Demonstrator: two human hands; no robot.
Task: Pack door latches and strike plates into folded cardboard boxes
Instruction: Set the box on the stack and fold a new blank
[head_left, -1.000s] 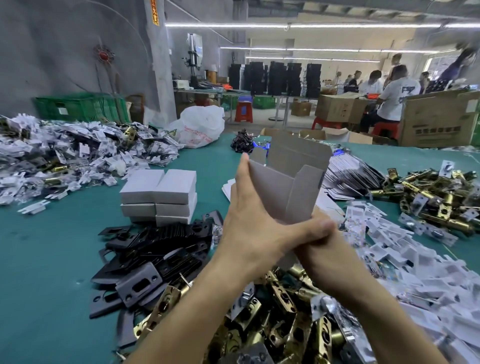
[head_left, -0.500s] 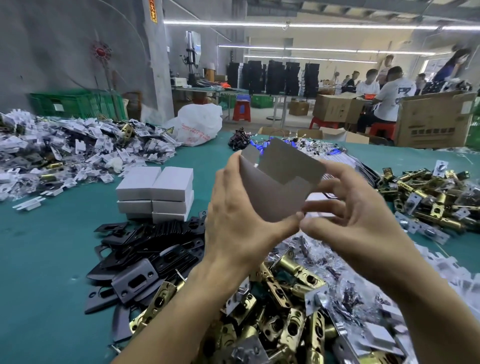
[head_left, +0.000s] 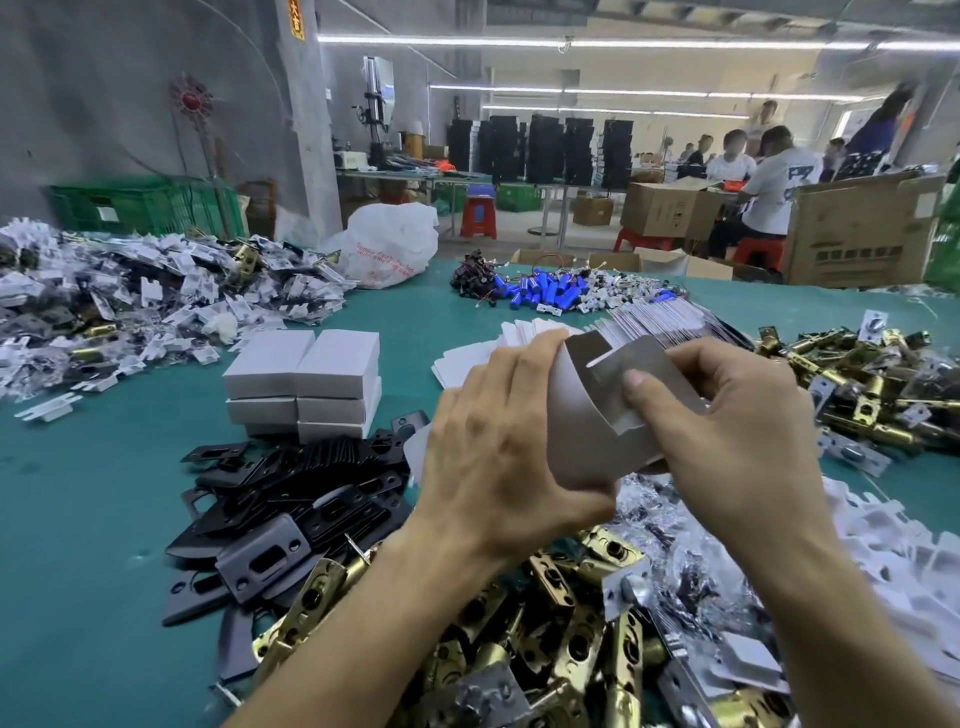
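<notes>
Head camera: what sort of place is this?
Likely a factory packing floor: piles of brass door latches and black strike plates, stacked white boxes, workers among large cartons behind.

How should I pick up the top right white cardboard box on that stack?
Probably from above, pinching the top right white cardboard box by its near and far faces: its left side abuts the neighbouring box.

Both hands (head_left: 498, 457) grip cardboard box (head_left: 587, 441) (half-folded) above latches (head_left: 571, 639).
</notes>
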